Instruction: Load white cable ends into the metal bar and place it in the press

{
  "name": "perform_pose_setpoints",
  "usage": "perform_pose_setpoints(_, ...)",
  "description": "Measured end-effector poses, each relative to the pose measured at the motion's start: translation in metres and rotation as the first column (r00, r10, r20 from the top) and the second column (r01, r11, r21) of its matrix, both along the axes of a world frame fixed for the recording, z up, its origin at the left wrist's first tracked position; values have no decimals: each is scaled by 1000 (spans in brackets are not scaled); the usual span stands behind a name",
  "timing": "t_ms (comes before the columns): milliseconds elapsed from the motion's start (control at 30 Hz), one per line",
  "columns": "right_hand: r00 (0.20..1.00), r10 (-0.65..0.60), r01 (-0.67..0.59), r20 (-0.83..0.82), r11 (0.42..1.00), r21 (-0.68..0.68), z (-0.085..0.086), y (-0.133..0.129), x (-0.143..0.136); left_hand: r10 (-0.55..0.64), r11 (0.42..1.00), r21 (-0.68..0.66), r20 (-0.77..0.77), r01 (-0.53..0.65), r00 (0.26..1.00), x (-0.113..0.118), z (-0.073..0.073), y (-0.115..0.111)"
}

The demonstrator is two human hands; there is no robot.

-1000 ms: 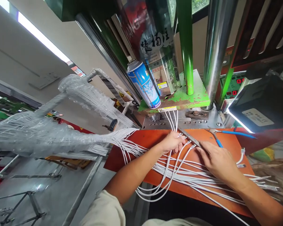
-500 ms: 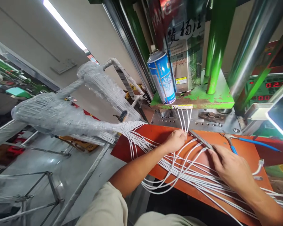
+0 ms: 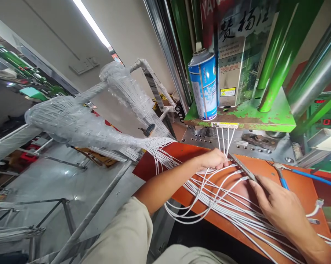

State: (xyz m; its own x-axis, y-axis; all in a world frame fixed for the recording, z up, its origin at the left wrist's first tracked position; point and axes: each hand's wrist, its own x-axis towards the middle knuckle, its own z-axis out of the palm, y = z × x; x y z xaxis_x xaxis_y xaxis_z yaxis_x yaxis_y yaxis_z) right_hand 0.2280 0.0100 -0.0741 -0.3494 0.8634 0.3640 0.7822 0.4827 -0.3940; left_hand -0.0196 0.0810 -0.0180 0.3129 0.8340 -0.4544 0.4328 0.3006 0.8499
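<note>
My left hand is closed at the far end of a narrow metal bar, its fingertips pinching a white cable close to the bar. My right hand grips the near end of that bar between thumb and fingers. White cable connectors sit along the bar's left edge, their cables looping down over the orange board's front edge. A bundle of white cables runs across the orange board beneath both hands. Several more white cables hang down behind my left hand from under the green press plate.
A blue spray can stands on the green press plate. Blue-handled pliers lie right of the bar. A loose cable end is at the far right. Plastic-wrapped cable bundles hang on a rack at left.
The view has shifted, so the press looks larger. My left hand has moved from the cables under the press onto the far end of the bar. My right hand still holds the bar.
</note>
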Motion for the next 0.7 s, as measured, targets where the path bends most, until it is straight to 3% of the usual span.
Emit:
perform_pose_setpoints(267, 987, 144, -143, -68, 990, 16, 2, 1, -2, -81, 996, -40, -70, 79, 994, -2, 1, 2)
perform_pose_setpoints(400, 976, 196, -195, -96, 981, 18, 0, 3, 0, -54, 993, 87, -239, 76, 970, 6, 1, 1)
perform_pose_setpoints(533, 982, 161, -161, -94, 987, 9, 0, 3, 0, -13, 960, 247, -426, 130, 905, 14, 15, -11)
perform_pose_setpoints(600, 992, 94, -94, -86, 996, 1, 1, 2, -2, 50, 911, 372, -525, 177, 850, 18, 23, -25)
perform_pose_setpoints(700, 996, 39, -39, -86, 999, -4, 2, 1, -4, 202, 728, 573, -703, 375, 682, 22, 26, -50)
